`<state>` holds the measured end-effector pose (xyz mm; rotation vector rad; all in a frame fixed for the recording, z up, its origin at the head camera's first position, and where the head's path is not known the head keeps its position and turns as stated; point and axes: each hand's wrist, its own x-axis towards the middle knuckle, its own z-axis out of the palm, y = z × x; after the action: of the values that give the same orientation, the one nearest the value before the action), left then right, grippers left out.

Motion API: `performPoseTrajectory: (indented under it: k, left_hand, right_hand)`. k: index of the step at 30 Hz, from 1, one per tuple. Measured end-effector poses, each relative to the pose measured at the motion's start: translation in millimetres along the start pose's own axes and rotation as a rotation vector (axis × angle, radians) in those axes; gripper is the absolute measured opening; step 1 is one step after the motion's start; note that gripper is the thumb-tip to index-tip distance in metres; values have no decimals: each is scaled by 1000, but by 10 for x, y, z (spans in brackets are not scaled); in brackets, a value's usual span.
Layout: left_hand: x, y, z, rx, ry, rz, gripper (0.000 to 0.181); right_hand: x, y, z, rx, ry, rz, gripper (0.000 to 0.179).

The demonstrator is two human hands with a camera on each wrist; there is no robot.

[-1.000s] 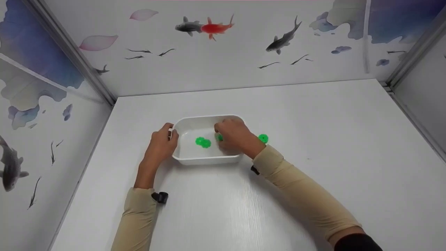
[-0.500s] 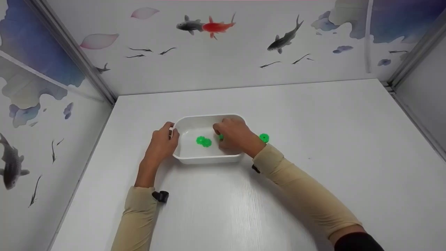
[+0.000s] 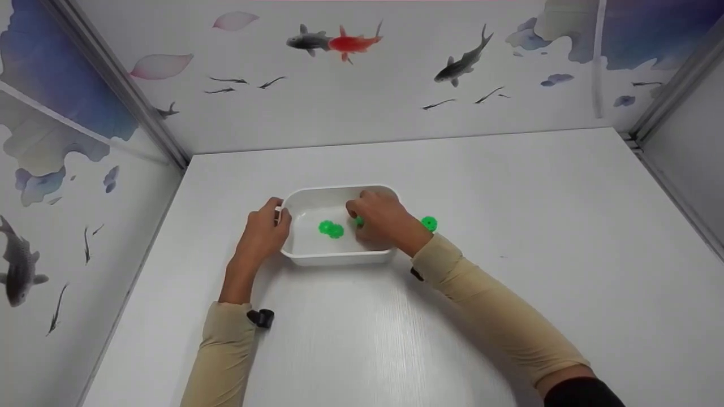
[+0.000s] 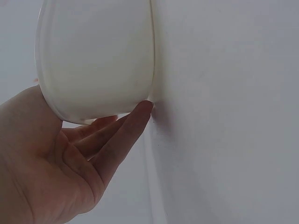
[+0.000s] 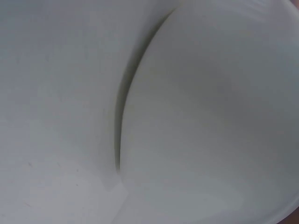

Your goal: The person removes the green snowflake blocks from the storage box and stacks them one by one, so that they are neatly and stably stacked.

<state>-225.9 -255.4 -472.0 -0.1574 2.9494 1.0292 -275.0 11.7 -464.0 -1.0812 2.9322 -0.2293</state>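
A white rectangular tray (image 3: 317, 259) stands on the table in the head view. My left hand (image 3: 263, 232) grips its left end; in the left wrist view the thumb side of that hand (image 4: 51, 172) lies at the rim and the fingers reach along the outer wall. My right hand (image 3: 384, 217) is down inside the tray's right half, its fingers curled at a green piece (image 3: 359, 221) that is mostly hidden. Two small green scalloped discs (image 3: 331, 229) lie overlapping on the tray floor. In the right wrist view only the tray's outer wall (image 5: 201, 121) shows clearly.
Another green scalloped disc (image 3: 429, 224) lies on the white table (image 3: 537, 226) just right of the tray, beside my right wrist. A wall printed with fish (image 3: 396, 113) rises behind the table, and a side wall (image 3: 85, 226) stands at the left.
Both hands keep their places at the tray. The whole head view has shifted very slightly; the green discs lie as before.
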Motion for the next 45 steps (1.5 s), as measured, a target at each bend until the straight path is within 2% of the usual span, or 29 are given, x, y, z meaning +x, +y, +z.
performPoseTrajectory:
  k: [8, 14, 20, 25, 32, 45]
  left_hand:
    - [-4, -1, -11, -1, 1, 13, 48]
    - [-9, -8, -2, 5, 11, 29, 47]
    - [-11, -11, 15, 10, 26, 36, 47]
    - [-7, -4, 19, -1, 20, 27, 47]
    - [-2, -20, 9, 3, 16, 30, 47]
    - [-18, 1, -5, 19, 19, 31, 48]
  right_hand:
    - [-16, 0, -1, 48, 8, -8, 20]
    - [-28, 31, 1, 43, 32, -51, 19]
    - [-6, 51, -10, 85, -7, -19, 28]
    - [18, 86, -45, 111, 14, -26, 28]
    - [-1, 164, -39, 239, 98, -118, 28]
    - [-117, 233, -97, 418, 178, -235, 32]
